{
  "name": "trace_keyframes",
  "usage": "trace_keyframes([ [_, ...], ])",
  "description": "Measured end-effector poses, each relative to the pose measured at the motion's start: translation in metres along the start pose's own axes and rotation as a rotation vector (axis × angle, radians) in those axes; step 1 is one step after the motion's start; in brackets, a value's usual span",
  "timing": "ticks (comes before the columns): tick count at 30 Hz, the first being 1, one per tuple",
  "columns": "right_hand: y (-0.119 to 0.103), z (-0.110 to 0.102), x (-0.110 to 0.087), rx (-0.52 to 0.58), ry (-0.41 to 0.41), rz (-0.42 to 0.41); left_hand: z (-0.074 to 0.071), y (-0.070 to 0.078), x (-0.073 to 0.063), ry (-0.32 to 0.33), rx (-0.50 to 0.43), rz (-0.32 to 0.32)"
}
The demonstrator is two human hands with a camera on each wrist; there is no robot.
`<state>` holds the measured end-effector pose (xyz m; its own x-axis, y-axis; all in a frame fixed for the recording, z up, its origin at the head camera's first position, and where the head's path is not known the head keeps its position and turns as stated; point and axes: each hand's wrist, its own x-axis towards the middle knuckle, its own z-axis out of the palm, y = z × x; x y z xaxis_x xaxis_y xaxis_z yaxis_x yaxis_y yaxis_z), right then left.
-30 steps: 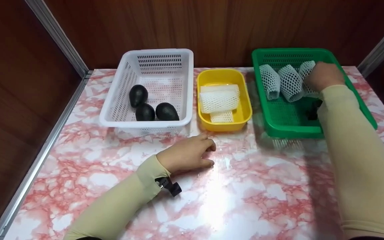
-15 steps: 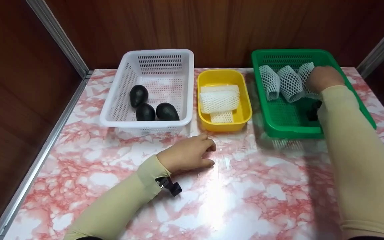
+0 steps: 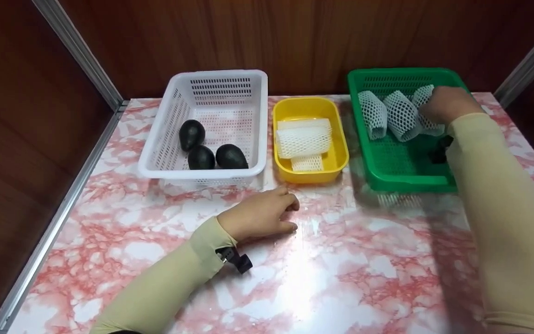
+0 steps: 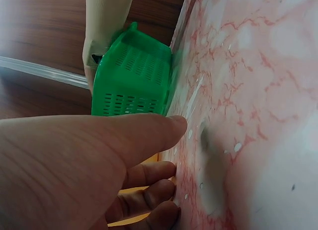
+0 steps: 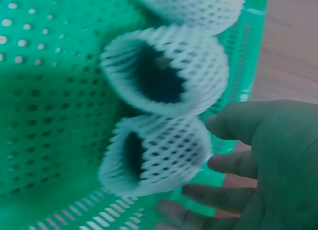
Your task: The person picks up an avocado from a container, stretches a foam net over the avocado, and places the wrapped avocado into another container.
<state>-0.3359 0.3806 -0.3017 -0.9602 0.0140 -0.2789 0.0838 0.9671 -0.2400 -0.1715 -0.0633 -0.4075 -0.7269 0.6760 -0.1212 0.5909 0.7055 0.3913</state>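
In the head view my right hand (image 3: 451, 103) is over the back right of the green basket (image 3: 410, 183), at the rightmost of three white foam net sleeves. The right wrist view shows that hand's fingers spread and fairly straight, with fingertips (image 5: 218, 126) right at the far end of the nearest foam net sleeve (image 5: 164, 155). A dark interior shows in the sleeve's open end. Beside it lie the middle sleeve (image 3: 402, 116) and the left sleeve (image 3: 372, 115). My left hand (image 3: 260, 214) rests on the marbled table, fingers loosely bent, holding nothing.
A white basket (image 3: 202, 174) with three dark avocados (image 3: 232, 157) stands at the back left. Between the baskets is a yellow bin (image 3: 311, 176) with white foam nets (image 3: 305, 141) inside. A wooden wall (image 3: 295, 41) closes off the back.
My right hand has shifted slightly, and its forearm has swung a little to the right. My left hand stays in place. The sleeves and avocados look unmoved.
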Motion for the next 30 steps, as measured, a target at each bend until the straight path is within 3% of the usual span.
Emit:
trace_keyframes([
  [9,-0.042,-0.011,-0.019,0.002,0.071,-0.104,-0.001,0.0,-0.001,0.008,0.01,0.005],
  [14,-0.062,-0.002,-0.037,0.06,0.132,-0.173,-0.001,0.002,-0.002,0.006,0.012,0.007],
  [21,-0.104,0.019,-0.076,0.124,0.183,-0.24,-0.001,0.003,-0.002,0.0,0.017,-0.001],
  [24,-0.12,0.031,-0.099,0.15,0.241,-0.336,-0.001,0.003,-0.001,0.001,0.021,-0.003],
  [30,-0.139,0.069,-0.147,0.16,0.38,-0.62,-0.001,0.003,-0.001,0.012,0.011,0.014],
])
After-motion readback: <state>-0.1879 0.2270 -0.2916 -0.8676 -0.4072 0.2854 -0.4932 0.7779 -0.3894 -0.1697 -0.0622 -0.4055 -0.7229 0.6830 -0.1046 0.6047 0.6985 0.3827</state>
